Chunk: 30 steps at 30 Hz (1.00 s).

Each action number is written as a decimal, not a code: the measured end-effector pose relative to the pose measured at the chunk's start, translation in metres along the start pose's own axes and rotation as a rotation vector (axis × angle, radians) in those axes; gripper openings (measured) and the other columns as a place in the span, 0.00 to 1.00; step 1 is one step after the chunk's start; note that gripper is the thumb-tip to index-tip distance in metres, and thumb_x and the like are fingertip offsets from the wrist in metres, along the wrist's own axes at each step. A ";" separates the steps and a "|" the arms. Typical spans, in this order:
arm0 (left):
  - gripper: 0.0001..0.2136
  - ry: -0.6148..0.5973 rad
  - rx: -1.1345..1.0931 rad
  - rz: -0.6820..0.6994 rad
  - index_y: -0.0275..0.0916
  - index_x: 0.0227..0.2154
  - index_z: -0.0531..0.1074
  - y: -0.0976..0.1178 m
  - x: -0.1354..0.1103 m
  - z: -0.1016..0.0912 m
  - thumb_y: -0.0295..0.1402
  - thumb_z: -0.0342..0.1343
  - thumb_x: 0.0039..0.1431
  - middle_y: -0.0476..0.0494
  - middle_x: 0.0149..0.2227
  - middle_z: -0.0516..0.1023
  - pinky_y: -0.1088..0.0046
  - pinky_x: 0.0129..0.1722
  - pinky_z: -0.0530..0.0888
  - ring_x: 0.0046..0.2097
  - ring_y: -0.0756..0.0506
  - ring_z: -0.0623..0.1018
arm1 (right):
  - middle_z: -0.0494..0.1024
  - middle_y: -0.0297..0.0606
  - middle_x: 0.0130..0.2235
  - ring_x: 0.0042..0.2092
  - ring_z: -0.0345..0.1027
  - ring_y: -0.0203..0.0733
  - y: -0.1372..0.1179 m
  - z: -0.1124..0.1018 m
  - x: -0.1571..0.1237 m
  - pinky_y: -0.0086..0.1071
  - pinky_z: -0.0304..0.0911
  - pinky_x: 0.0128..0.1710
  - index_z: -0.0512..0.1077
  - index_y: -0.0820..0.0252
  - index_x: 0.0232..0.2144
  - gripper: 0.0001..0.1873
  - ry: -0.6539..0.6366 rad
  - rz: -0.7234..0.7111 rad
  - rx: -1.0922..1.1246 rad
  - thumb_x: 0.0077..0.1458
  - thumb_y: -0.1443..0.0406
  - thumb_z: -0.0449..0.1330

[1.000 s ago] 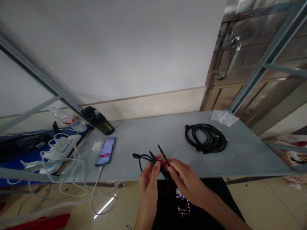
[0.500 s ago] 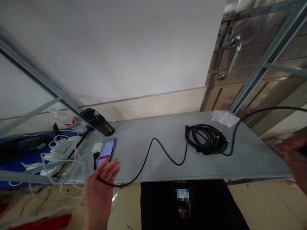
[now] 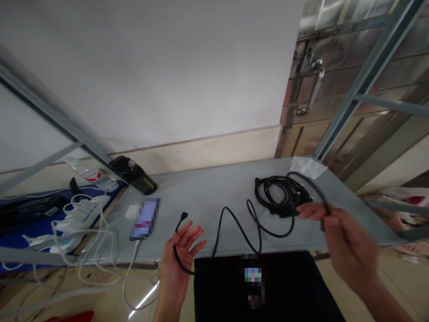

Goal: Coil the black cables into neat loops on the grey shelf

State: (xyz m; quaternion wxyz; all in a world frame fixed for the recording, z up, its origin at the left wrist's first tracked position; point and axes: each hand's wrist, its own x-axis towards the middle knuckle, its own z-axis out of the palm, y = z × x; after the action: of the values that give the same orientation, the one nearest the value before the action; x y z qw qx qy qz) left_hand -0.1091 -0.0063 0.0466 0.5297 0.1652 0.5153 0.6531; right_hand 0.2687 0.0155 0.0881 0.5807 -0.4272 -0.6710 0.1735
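White chargers (image 3: 80, 210) and a phone (image 3: 144, 219) lay far left on the grey table (image 3: 214, 188). Left hand (image 3: 181, 255) was palm-up, fingers spread wide, one end of the black cable (image 3: 234, 223) draped across it. The cable snaked over the table edge to the right hand (image 3: 338, 232), which was pinched on it, just beside the coiled cable bundle (image 3: 281, 194).

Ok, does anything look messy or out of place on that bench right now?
Mostly the far left: white cables lie tangled and spill over the table edge. The black cable between left hand and right hand loops loosely.
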 end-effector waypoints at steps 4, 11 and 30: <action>0.23 -0.124 -0.040 -0.108 0.37 0.55 0.83 -0.012 -0.012 0.014 0.48 0.63 0.66 0.28 0.56 0.86 0.48 0.57 0.82 0.61 0.29 0.84 | 0.79 0.44 0.54 0.57 0.75 0.46 -0.013 0.081 -0.017 0.41 0.75 0.57 0.74 0.56 0.50 0.09 -0.413 -0.230 -0.079 0.78 0.69 0.54; 0.16 -0.190 -0.206 -0.195 0.35 0.53 0.83 -0.013 -0.024 0.030 0.42 0.66 0.70 0.39 0.38 0.87 0.62 0.45 0.84 0.38 0.41 0.87 | 0.76 0.44 0.55 0.58 0.72 0.53 -0.007 0.159 -0.045 0.49 0.76 0.60 0.76 0.57 0.52 0.11 -0.704 -0.355 -0.301 0.70 0.72 0.65; 0.20 -0.332 -0.407 -0.173 0.42 0.35 0.76 -0.041 0.035 0.032 0.55 0.66 0.69 0.66 0.17 0.36 0.82 0.13 0.42 0.18 0.56 0.34 | 0.85 0.51 0.59 0.64 0.79 0.64 0.124 0.111 -0.266 0.50 0.75 0.66 0.83 0.52 0.57 0.27 -0.855 0.540 -0.445 0.57 0.68 0.60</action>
State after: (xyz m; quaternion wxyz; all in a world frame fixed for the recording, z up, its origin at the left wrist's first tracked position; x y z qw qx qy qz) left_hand -0.0770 0.0360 0.0132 0.6830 0.1155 0.2920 0.6595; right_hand 0.2012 -0.0900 -0.1999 0.0869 -0.5880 -0.7340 0.3285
